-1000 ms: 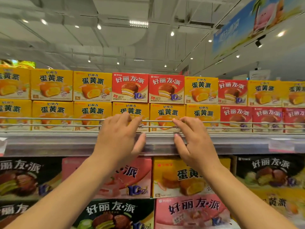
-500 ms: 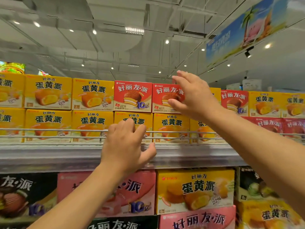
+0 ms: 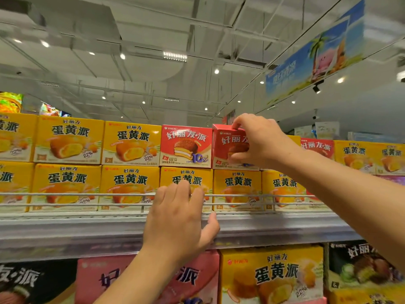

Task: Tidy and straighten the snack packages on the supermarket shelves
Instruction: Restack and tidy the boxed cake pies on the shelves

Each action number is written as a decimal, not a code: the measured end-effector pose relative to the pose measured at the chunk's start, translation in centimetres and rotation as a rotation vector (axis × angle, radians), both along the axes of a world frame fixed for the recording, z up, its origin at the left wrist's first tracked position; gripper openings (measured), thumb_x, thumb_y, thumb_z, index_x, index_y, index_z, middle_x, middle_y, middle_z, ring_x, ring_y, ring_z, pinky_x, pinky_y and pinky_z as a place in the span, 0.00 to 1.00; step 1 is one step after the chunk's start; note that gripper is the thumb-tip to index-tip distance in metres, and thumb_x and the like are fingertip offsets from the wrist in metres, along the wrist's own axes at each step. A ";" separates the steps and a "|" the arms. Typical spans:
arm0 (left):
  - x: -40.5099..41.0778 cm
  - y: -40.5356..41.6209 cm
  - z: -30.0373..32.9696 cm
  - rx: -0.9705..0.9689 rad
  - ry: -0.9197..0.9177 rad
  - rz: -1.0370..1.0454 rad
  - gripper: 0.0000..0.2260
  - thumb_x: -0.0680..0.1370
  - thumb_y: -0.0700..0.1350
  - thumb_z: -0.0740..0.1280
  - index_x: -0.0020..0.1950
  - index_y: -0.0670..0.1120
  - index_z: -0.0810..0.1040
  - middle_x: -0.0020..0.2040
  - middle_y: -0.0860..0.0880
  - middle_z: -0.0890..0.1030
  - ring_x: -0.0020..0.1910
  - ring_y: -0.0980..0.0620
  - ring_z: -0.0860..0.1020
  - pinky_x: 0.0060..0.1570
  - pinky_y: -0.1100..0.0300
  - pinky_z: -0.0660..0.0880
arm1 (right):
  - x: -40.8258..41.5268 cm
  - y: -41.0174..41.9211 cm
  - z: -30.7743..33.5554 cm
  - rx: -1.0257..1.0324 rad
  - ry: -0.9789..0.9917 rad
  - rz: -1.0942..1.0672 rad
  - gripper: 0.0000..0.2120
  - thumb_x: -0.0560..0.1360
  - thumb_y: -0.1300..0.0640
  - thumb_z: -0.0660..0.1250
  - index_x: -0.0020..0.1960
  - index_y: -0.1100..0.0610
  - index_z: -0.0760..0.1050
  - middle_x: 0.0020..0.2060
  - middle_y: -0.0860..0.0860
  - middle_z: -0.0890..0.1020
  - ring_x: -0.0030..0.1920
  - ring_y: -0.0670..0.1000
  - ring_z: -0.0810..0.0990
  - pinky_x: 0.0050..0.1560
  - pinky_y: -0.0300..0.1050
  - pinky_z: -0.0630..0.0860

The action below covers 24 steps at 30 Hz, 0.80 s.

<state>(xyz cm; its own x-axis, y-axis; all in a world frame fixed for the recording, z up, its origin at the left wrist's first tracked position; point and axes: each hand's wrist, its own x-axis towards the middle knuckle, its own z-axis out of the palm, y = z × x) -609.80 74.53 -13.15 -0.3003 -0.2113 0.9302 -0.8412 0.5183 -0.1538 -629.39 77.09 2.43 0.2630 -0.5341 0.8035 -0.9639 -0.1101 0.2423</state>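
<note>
Top shelf (image 3: 263,229), 2 rows of snack boxes stacked behind a wire rail (image 3: 87,199) along the front edge.

R hand (image 3: 260,141): gripping a red pie box (image 3: 225,145) in upper row, roughly mid-shelf; fingers curled over its top edge, thumb under/at the lower front. Box is turned slightly askew, left side panel showing, top corner above the neighbours. It sits on a yellow box (image 3: 237,185) in lower row, just beside a second red box (image 3: 186,147) that faces square to the front.

L hand (image 3: 177,218): fingers bent over the rail, in front of a lower-row yellow box (image 3: 186,178); thumb against the shelf's front lip. Whether fingers actually grip the wire: cannot tell.

Upper row left of red boxes: yellow boxes, fronts aligned. Shelf below: pink, yellow, black boxes, partly visible.
</note>
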 end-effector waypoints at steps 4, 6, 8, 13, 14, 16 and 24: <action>0.0 0.0 0.0 0.000 0.001 -0.005 0.18 0.72 0.59 0.61 0.47 0.45 0.77 0.40 0.47 0.70 0.39 0.44 0.70 0.43 0.49 0.66 | 0.2 1.3 0.4 0.141 -0.078 0.025 0.30 0.63 0.41 0.77 0.53 0.43 0.61 0.45 0.43 0.75 0.44 0.48 0.76 0.43 0.43 0.77; 0.1 0.0 0.1 0.005 0.003 -0.012 0.18 0.72 0.59 0.61 0.47 0.45 0.77 0.40 0.47 0.71 0.40 0.44 0.70 0.43 0.48 0.66 | 0.3 2.0 0.9 0.176 -0.068 0.020 0.28 0.63 0.43 0.78 0.52 0.43 0.63 0.45 0.44 0.76 0.44 0.49 0.78 0.35 0.39 0.73; 0.1 -0.1 0.0 0.005 -0.003 -0.019 0.18 0.72 0.59 0.61 0.47 0.45 0.78 0.40 0.47 0.71 0.40 0.44 0.70 0.44 0.48 0.66 | 0.6 2.8 1.2 0.199 -0.074 0.037 0.26 0.64 0.46 0.78 0.54 0.44 0.66 0.49 0.45 0.78 0.47 0.50 0.79 0.37 0.42 0.75; 0.5 0.6 0.3 0.062 -0.001 -0.063 0.19 0.72 0.58 0.59 0.48 0.45 0.80 0.39 0.47 0.72 0.38 0.45 0.72 0.42 0.49 0.68 | 1.3 5.1 0.8 0.163 -0.025 -0.002 0.33 0.63 0.42 0.77 0.65 0.47 0.71 0.57 0.48 0.78 0.57 0.50 0.75 0.59 0.55 0.74; 0.6 0.8 0.6 0.086 0.027 -0.112 0.21 0.72 0.58 0.58 0.50 0.44 0.81 0.39 0.48 0.73 0.38 0.45 0.73 0.42 0.50 0.70 | 1.3 5.9 0.5 0.154 -0.036 0.006 0.34 0.62 0.40 0.75 0.65 0.46 0.72 0.57 0.47 0.77 0.57 0.49 0.74 0.59 0.55 0.73; 0.7 1.3 1.5 0.159 0.124 -0.294 0.25 0.72 0.59 0.58 0.59 0.45 0.80 0.44 0.48 0.76 0.44 0.45 0.76 0.45 0.50 0.72 | 1.0 7.9 -0.6 0.135 -0.070 0.049 0.36 0.58 0.36 0.72 0.63 0.46 0.72 0.55 0.46 0.77 0.55 0.48 0.74 0.57 0.53 0.75; -4.6 4.9 4.0 0.688 0.103 -0.975 0.39 0.62 0.67 0.74 0.71 0.61 0.68 0.58 0.65 0.77 0.58 0.68 0.74 0.52 0.69 0.70 | -4.0 14.9 -6.7 0.197 -0.237 0.193 0.35 0.58 0.41 0.78 0.62 0.48 0.72 0.55 0.42 0.77 0.55 0.42 0.77 0.51 0.43 0.80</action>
<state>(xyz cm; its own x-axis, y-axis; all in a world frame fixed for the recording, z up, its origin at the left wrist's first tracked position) -614.39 79.43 -9.18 -0.5411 -0.3987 0.7404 -0.0407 0.8918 0.4505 -633.40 92.02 -4.29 0.1929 -0.6433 0.7409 -0.9478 -0.3176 -0.0291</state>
